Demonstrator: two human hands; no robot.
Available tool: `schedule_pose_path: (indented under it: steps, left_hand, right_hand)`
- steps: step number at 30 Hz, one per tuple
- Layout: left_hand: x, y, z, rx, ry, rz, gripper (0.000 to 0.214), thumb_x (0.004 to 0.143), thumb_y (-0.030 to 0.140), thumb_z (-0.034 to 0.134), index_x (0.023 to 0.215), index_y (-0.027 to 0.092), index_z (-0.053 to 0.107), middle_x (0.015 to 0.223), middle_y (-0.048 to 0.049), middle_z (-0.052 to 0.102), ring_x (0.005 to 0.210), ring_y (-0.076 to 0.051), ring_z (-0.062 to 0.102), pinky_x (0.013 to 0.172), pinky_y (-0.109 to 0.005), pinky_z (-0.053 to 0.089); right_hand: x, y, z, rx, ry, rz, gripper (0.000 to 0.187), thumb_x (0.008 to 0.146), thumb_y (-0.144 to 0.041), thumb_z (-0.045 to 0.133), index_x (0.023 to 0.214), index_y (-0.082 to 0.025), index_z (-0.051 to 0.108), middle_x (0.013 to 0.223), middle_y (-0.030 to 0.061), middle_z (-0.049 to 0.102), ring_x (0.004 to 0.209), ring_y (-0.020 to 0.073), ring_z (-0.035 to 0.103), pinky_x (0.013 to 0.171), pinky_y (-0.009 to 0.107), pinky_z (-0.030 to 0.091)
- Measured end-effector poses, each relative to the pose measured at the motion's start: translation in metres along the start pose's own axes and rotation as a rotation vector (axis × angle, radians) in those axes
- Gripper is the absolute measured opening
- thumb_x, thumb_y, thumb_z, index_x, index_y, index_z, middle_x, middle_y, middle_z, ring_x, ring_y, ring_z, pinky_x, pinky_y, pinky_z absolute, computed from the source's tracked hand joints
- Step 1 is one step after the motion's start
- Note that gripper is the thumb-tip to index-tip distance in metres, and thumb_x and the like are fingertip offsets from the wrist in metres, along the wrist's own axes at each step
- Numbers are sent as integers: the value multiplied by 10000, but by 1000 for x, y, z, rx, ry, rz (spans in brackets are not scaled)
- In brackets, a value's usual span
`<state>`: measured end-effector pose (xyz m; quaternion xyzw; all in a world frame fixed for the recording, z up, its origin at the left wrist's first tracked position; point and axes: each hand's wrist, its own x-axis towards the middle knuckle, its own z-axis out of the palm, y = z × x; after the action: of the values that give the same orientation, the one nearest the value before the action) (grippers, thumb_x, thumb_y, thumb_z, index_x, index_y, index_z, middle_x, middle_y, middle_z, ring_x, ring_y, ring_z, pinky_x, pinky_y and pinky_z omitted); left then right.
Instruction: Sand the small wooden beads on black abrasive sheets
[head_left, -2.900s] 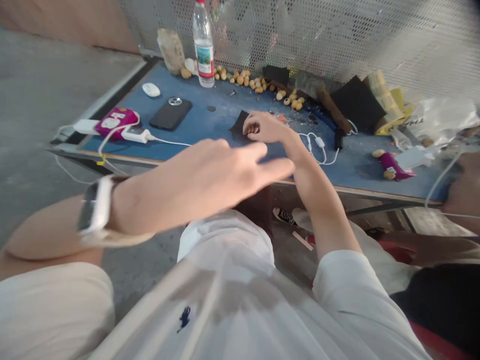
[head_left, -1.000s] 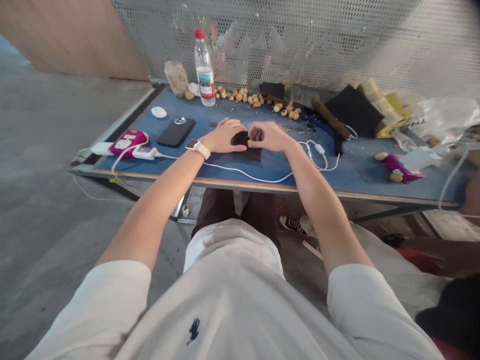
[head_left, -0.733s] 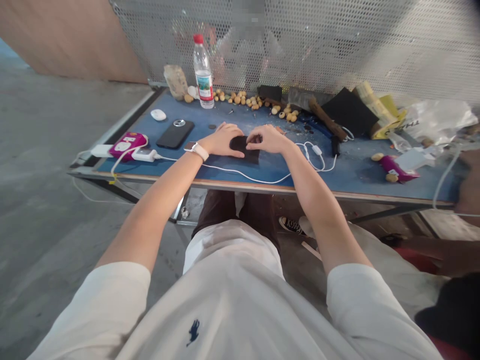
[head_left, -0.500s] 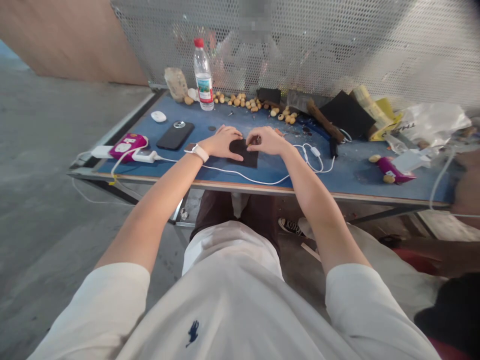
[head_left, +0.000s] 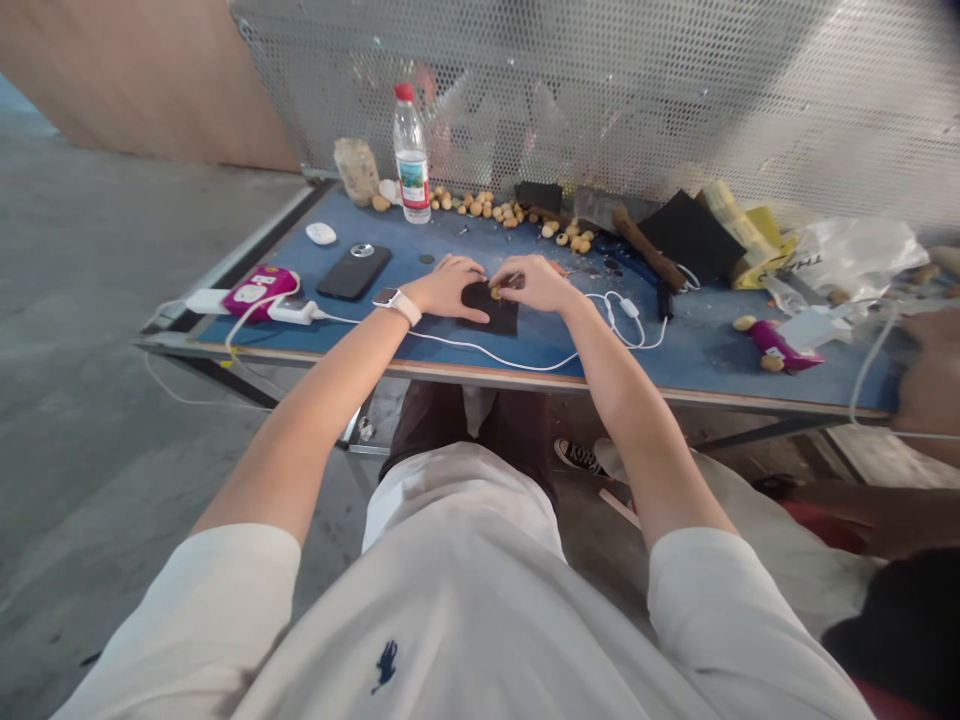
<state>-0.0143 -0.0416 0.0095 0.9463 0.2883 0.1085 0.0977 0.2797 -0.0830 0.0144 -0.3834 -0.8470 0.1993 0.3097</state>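
Observation:
A black sheet (head_left: 501,318), which looks like sandpaper, lies flat on the blue tabletop in front of me. My left hand (head_left: 454,287), with a watch on its wrist, rests over the sheet's left side, thumb and fingers spread and holding it down. Above the sheet's right part, my right hand (head_left: 534,282) is closed in a pinch. A small yellowish piece (head_left: 495,293) shows at its fingertips, against the sheet; its exact kind is too small to make out.
A phone (head_left: 354,272), a white mouse-like case (head_left: 321,233) and a purple power strip (head_left: 259,292) lie left. Behind are a water bottle (head_left: 412,170) and several wooden beads (head_left: 480,205). A white cable (head_left: 487,350) crosses the front; a wooden stick (head_left: 649,248) and plastic bag (head_left: 847,255) lie right.
The camera view has shifted slightly. My right hand's fingertips have moved a little over the sheet, and the yellowish piece shows more clearly. My left hand stays in place on the sheet.

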Motion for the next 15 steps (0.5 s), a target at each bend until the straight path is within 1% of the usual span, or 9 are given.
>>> schedule_pose_path:
  steps: [4, 6, 10, 13, 15]
  left_hand:
    - [-1, 1, -1, 4, -8, -5, 1232, 916, 1071, 731, 1714, 137, 829, 1908, -267, 672, 1805, -538, 517, 1577, -646, 270]
    - [-1, 1, -1, -2, -6, -5, 1237, 911, 1081, 728, 1711, 143, 833, 1904, -266, 678, 1798, -538, 520, 1572, -649, 283]
    - [-1, 2, -1, -6, -5, -4, 1192, 905, 1080, 745, 1688, 188, 852, 1895, -246, 690, 1791, -543, 519, 1562, -666, 298]
    - [-1, 2, -2, -6, -13, -6, 1230, 900, 1093, 734, 1718, 180, 839, 1901, -252, 677, 1798, -551, 509, 1562, -664, 295]
    - [-1, 2, -3, -6, -15, -5, 1257, 897, 1106, 726, 1737, 178, 831, 1899, -252, 677, 1800, -552, 507, 1564, -663, 288]
  right_hand:
    - [1, 1, -3, -91, -40, -2, 249, 936, -302, 904, 1139, -223, 1023, 1101, 87, 965, 954, 281, 839, 1010, 431, 681]
    - [1, 1, -3, -107, -42, 17, 265, 942, -286, 905, 1166, -215, 1026, 1079, 80, 966, 934, 272, 821, 1000, 421, 662]
    - [2, 0, 1, -175, -26, 41, 260, 978, -244, 911, 1207, -213, 1032, 1124, 98, 978, 961, 296, 820, 1064, 460, 654]
    - [3, -1, 4, -217, -6, 54, 297, 1008, -220, 888, 1266, -217, 1035, 1164, 109, 982, 1017, 319, 835, 1123, 480, 651]
    - [3, -3, 5, -234, 6, 60, 314, 1021, -226, 874, 1290, -219, 1036, 1163, 110, 981, 1044, 327, 841, 1133, 483, 647]
